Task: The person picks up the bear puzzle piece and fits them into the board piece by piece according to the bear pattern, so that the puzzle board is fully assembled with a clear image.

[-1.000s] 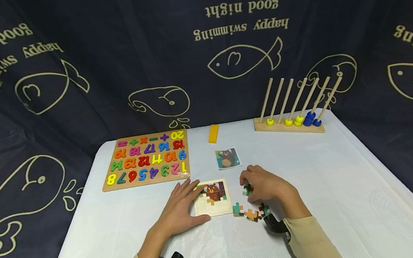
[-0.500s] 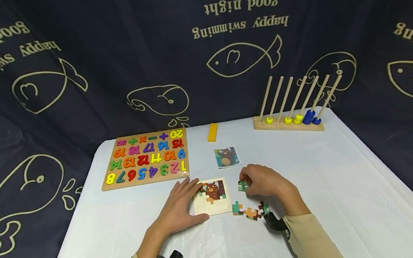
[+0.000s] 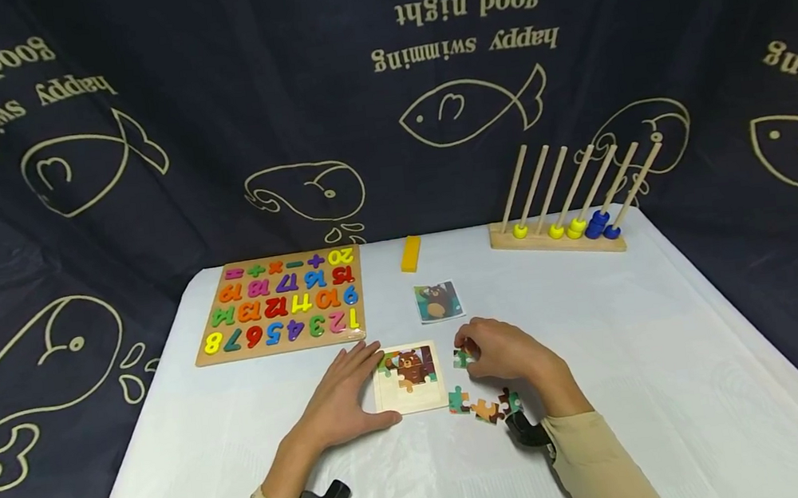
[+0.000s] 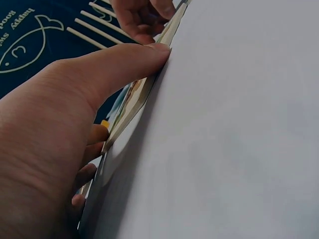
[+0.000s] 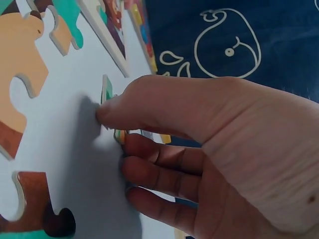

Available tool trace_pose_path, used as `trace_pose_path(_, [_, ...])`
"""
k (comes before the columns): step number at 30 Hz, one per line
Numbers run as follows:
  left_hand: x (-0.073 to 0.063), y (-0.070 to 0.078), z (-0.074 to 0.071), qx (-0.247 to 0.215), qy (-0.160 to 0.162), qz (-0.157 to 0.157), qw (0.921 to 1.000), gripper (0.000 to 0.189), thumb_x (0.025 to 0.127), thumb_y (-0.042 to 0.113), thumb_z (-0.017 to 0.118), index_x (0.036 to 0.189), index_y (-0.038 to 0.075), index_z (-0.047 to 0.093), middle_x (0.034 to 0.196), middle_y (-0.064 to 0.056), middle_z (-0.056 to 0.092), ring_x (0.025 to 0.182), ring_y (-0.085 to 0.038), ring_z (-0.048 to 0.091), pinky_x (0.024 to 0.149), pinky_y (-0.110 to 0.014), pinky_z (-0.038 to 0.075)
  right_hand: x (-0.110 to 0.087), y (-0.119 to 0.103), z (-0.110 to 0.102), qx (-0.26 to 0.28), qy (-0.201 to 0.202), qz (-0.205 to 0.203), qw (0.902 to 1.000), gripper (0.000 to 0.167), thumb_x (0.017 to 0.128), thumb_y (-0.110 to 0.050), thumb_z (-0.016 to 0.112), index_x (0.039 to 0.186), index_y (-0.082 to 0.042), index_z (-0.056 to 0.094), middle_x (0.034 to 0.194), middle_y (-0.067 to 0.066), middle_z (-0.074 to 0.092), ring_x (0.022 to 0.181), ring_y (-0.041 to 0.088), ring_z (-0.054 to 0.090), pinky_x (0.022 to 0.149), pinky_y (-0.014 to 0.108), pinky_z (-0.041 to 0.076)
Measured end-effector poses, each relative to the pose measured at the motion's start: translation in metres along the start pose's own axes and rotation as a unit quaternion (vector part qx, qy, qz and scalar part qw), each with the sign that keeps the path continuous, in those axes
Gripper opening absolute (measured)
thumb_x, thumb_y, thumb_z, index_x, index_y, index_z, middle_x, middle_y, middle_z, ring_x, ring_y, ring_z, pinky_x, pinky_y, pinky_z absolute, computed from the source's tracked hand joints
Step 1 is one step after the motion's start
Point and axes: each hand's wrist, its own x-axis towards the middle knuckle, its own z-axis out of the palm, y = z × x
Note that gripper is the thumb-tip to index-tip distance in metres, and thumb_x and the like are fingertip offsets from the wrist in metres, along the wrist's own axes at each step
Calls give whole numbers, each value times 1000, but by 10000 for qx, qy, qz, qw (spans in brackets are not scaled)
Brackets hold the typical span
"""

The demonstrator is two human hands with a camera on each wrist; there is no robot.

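Note:
My left hand [image 3: 337, 399] lies along the left side of a small wooden puzzle tray [image 3: 392, 402], its straight fingers spread and touching the far left corner while the thumb [image 4: 134, 62] rests at the near edge. Several joined pieces in the tray show the upper part of a brown bear [image 3: 412, 366]. My right hand [image 3: 506, 351] pinches a green and dark puzzle piece [image 3: 461, 359] between thumb and fingers, just right of the tray. In the right wrist view the piece [image 5: 105, 89] stands tilted on edge, partly hidden by the thumb. Below it lie loose puzzle pieces [image 3: 487, 410].
A picture card [image 3: 438, 301] with a bear lies behind the tray. Further back are a yellow block [image 3: 410, 254], a wooden number board [image 3: 282, 304] at left and a peg stand [image 3: 557, 245] with beads at right. A dark printed cloth [image 3: 358, 125] hangs behind the table.
My right hand has shifted slightly left toward the tray with the puzzle piece, which shows more clearly now. My left hand stays at the tray.

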Motion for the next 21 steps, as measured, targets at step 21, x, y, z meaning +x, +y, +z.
trace_pose_path(21, [-1,-1,0,141,-7,43,9999,102,70,76,63,147,11,42,154,-1,31,144,-24,18,116,-42,13,-3,5,-2,153,-17,-113,9998,26,75,-22,83,95,-16,68,80,-4,52,72,13,47,65,31,43])
